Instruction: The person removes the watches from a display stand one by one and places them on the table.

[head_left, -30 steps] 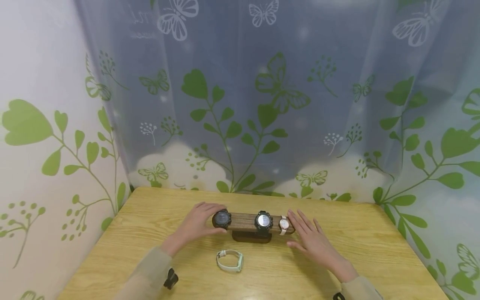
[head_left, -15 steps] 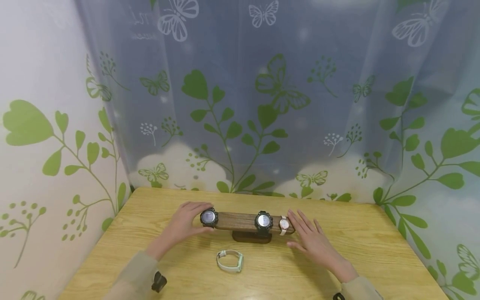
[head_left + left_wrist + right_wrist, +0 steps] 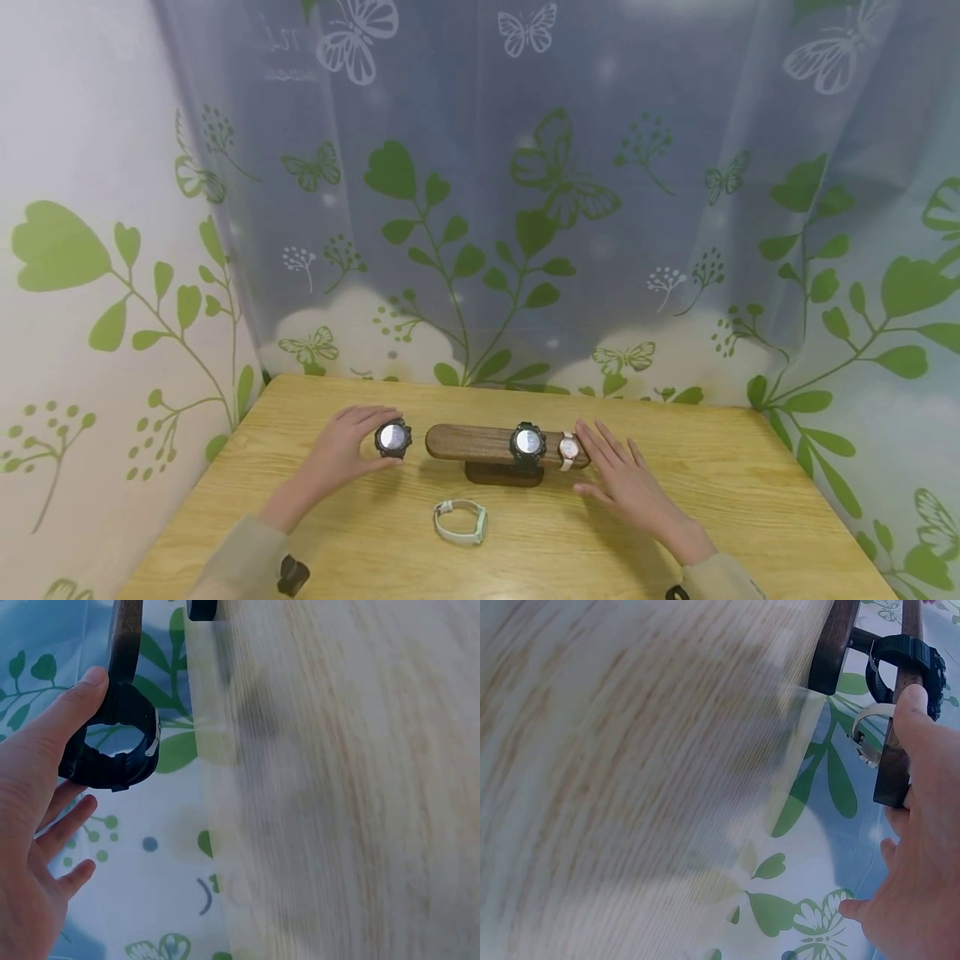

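1. Just off the left end of the wooden stand (image 3: 468, 443), the left hand (image 3: 341, 442) grasps a black watch (image 3: 393, 437), its thumb on one side and fingers on the other.
2. That watch is up off the surface (image 3: 585, 554), face upward, its strap forming a loop in the left wrist view; the head view shows a gap between it and the stand's bar.
3. At the stand's opposite end, the right hand (image 3: 633, 492) lies released, with fingers extended and touching the bar.
4. Around the bar, right of its middle, sits a second black watch (image 3: 528, 442). Next to it, nearer the right hand, a small white-strapped watch (image 3: 567, 450) also goes around the bar.
5. On the surface in front of the stand, a pale green watch (image 3: 459, 523) lies with its strap looped.
6. Behind the surface hangs a cloth (image 3: 480, 333) printed with leaves and butterflies.
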Demonstrator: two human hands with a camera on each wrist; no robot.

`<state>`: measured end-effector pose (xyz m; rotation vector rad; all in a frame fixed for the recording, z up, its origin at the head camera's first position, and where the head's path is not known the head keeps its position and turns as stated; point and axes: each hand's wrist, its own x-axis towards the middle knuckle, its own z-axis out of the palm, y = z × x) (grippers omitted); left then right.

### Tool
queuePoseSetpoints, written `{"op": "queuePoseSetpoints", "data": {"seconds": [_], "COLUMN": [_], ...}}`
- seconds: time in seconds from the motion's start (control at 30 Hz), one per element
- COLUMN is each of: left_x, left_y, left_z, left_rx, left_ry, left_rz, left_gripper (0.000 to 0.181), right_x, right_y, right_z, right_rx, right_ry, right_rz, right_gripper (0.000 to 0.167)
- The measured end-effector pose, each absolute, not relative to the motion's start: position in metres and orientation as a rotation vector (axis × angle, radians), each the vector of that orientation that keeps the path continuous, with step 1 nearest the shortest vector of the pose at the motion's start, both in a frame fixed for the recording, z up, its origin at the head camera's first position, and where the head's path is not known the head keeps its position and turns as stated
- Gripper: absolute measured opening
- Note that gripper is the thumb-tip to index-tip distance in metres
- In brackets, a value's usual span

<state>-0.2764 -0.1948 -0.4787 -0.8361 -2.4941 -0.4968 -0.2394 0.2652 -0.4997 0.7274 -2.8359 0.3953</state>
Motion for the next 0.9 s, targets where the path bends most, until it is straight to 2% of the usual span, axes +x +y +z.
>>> {"op": "queuePoseSetpoints", "data": {"seconds": [0.37,0.9], "left_x": [-0.255,-0.235], "left_y": [-0.199,-0.191], "left_z": [-0.487,-0.488], "left_rx": [-0.827,-0.962], "left_ry": [-2.605,-2.758], "left_rz": [-0.485,-0.380], "left_gripper": [0.071,0.066], "right_x": [-0.237,-0.236], "right_y": [0.263,0.263], "right_z": [-0.496,-0.497], "right_rx": [0.727,0.752], "right_ry": [-2.838,-2.761], "right_rz": [0.425,0.420], "right_gripper": [0.088,0.087]}}
